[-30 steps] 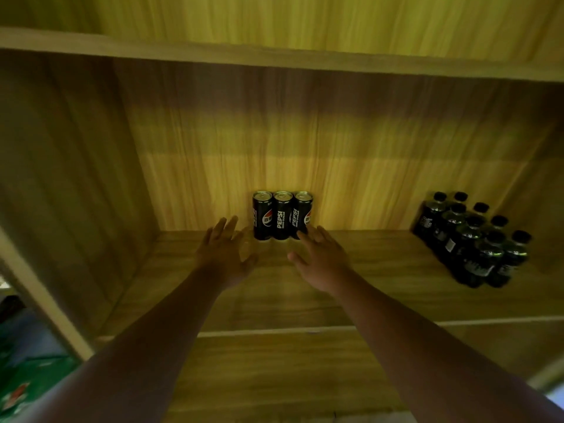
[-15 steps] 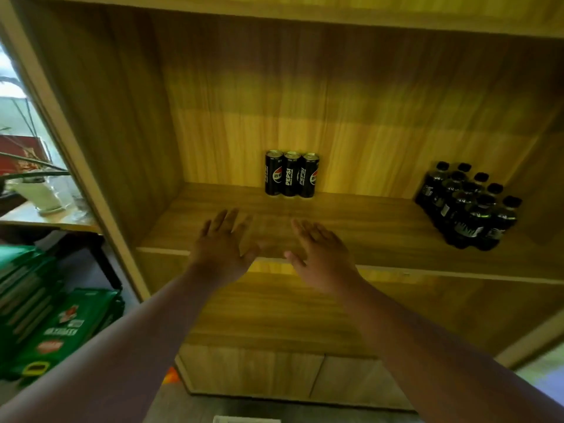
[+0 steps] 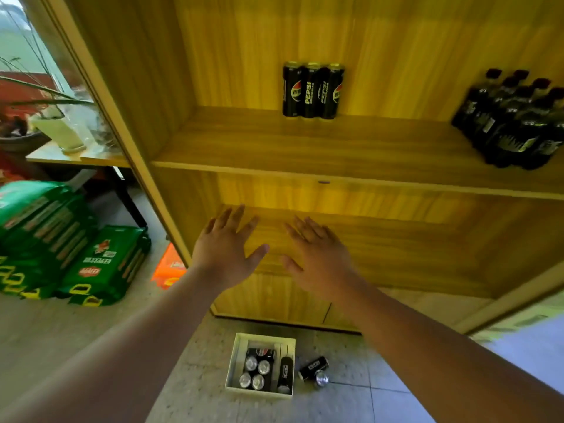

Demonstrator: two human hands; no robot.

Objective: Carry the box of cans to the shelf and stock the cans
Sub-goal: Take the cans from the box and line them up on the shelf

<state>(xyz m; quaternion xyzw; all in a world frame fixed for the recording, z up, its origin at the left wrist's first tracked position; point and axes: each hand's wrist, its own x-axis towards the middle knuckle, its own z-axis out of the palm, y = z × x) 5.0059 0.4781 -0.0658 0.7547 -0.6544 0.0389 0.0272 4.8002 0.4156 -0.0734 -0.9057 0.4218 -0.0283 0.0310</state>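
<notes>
Cans [image 3: 312, 90] are standing three abreast at the back of the shelf [image 3: 305, 145] while the box [image 3: 262, 363] is sitting on the floor [image 3: 198, 377] with more to stock.

The fingers [image 3: 227, 218] of the left hand [image 3: 225, 254] are spreading apart with nothing in them, and the right hand [image 3: 317, 257] is doing the same, palms down, both hovering in front of the lower shelf opening. At twelve o'clock from the hands the three cans are lining up label-forward, probably so further rows can go in front. At six o'clock the box is holding several upright cans and one lying down; one loose can [image 3: 314, 370] is lying just beside it at three o'clock. Bottles [image 3: 515, 120] are crowding the shelf at two o'clock.
</notes>
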